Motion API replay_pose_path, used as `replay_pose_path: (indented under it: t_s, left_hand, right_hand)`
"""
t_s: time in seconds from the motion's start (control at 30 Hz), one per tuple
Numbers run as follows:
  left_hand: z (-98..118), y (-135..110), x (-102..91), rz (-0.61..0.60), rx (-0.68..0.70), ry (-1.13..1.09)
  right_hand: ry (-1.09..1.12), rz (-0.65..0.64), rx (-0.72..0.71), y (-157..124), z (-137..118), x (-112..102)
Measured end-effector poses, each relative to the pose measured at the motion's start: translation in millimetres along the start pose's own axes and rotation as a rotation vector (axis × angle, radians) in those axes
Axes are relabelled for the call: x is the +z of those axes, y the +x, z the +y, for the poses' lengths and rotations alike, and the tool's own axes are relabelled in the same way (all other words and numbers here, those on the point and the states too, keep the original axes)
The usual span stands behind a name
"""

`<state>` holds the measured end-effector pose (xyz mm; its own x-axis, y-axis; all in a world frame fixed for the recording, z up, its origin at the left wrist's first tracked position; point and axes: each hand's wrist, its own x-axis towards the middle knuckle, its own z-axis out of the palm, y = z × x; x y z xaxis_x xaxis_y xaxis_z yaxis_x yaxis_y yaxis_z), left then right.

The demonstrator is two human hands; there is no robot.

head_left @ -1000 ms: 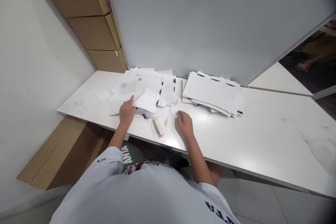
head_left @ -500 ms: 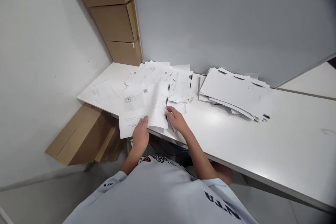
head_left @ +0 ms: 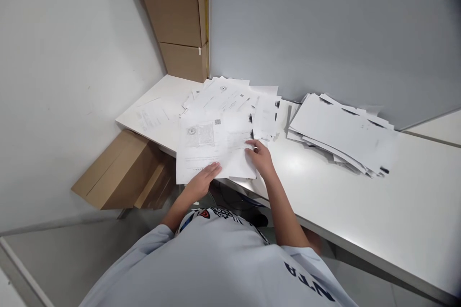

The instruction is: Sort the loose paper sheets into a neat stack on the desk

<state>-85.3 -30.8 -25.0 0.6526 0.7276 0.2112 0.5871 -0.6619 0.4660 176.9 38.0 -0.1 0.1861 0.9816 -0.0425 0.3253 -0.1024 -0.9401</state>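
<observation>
While both hands work on it, a loose bundle of printed papers (head_left: 216, 149) lies flat on the counter (head_left: 363, 196), its lower edge reaching the counter's front edge and overhanging slightly. Top sheet shows a round stamp (head_left: 192, 131) and a small QR code (head_left: 217, 122).

Left hand (head_left: 202, 179): open, fingers flat and extended, fingertips resting on the bundle's lower edge. No visible pinch.

Right hand (head_left: 261, 158): partly curled, fingers lying over the bundle's right side, near the sheets behind it. Can't tell if the thumb is under the paper, so grip vs. plain contact is unclear.

Behind the bundle, touching it, sits a messy paper pile (head_left: 230, 97). A separate paper stack (head_left: 342, 134) lies to the right, well beside the right hand, with dark marks along some edges. A single sheet (head_left: 153, 117) lies near the counter's left end.

Grey board (head_left: 324, 33) stands along the counter's back edge. Stacked cardboard boxes (head_left: 176, 19) stand in the back left corner, and a flat cardboard box (head_left: 122, 172) leans below the counter's left side.
</observation>
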Motion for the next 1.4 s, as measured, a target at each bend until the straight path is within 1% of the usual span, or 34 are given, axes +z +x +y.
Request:
replay_pose_path:
  t_s: [0.1, 0.2, 0.27, 0.37, 0.47, 0.5, 0.53, 0.57, 0.63, 0.67, 0.7, 0.73, 0.8, 0.87, 0.97, 1.03, 1.1, 1.17, 1.27, 1.3, 1.33, 1.37, 1.4]
  left_hand:
    - [4, 3, -1.6, 0.031, 0.033, -0.089]
    - [11, 16, 2.6, 0.020, 0.087, -0.088]
    - [15, 29, 7.3, 0.010, 0.099, -0.058]
    - [20, 45, 11.5, -0.037, 0.122, -0.020]
    - [23, 52, 6.4, -0.098, 0.162, -0.013]
    - [21, 51, 2.8, -0.091, 0.153, -0.013]
    - [18, 48, -1.3, -0.060, 0.115, -0.010]
    - [13, 43, -5.5, -0.006, 0.043, -0.001]
    - [-1, 30, -12.5, 0.137, -0.175, 0.039]
    - [-9, 22, -14.9, 0.189, -0.284, 0.065]
    - [-17, 14, -16.5, 0.211, -0.365, 0.089]
    - [-23, 6, -17.3, 0.204, -0.410, 0.109]
    - [-28, -7, -16.8, 0.143, -0.403, 0.126]
    - [-25, -16, -14.0, 0.103, -0.361, 0.114]
    - [-11, -24, -6.4, 0.115, -0.364, 0.054]
    - [-4, -27, -1.3, 0.136, -0.370, 0.014]
    - [-2, -28, 0.3, 0.190, -0.363, -0.006]
    - [-7, -27, -4.6, 0.305, -0.380, -0.019]
    - [-24, -18, -24.1, 0.595, -0.483, -0.023]
    - [-32, -13, -32.3, 0.687, -0.520, -0.012]
    - [-40, -8, -40.3, 0.756, -0.549, 0.006]
    - [-49, -2, -47.7, 0.799, -0.572, 0.028]
    - [-58, 3, -53.8, 0.815, -0.591, 0.049]
  right_hand:
    - [-0.043, -0.048, 0.007, 2, 0, 5]
    - [0.061, -0.110, 0.000, 5, 2, 13]
    - [0.118, -0.130, -0.001, 6, 4, 17]
    - [0.137, -0.150, 0.018, 7, 9, 18]
    - [0.160, -0.179, 0.001, 10, 14, 16]
    - [0.161, -0.187, -0.004, 11, 15, 15]
    - [0.150, -0.192, 0.000, 12, 16, 14]
    - [0.124, -0.190, 0.013, 13, 16, 14]
    - [0.045, -0.158, 0.054, 16, 13, 16]
    - [0.017, -0.138, 0.068, 17, 11, 18]
    - [0.004, -0.121, 0.072, 17, 8, 21]
    - [0.007, -0.119, 0.062, 18, 4, 25]
    - [0.030, -0.163, 0.013, 21, -4, 33]
    - [-0.009, -0.219, -0.046, 26, -11, 40]
    - [-0.167, -0.244, -0.127, 37, -21, 43]
    - [-0.269, -0.245, -0.213, 43, -32, 38]
    - [-0.351, -0.265, -0.323, 44, -50, 28]
    - [-0.418, -0.314, -0.436, 37, -77, 15]
    - [-0.498, -0.440, -0.606, 17, -123, -5]
    - [-0.541, -0.461, -0.650, 9, -138, -10]
    - [-0.595, -0.473, -0.690, 2, -150, -13]
    - [-0.656, -0.475, -0.728, -5, -159, -14]
    - [-0.716, -0.474, -0.764, -11, -165, -14]
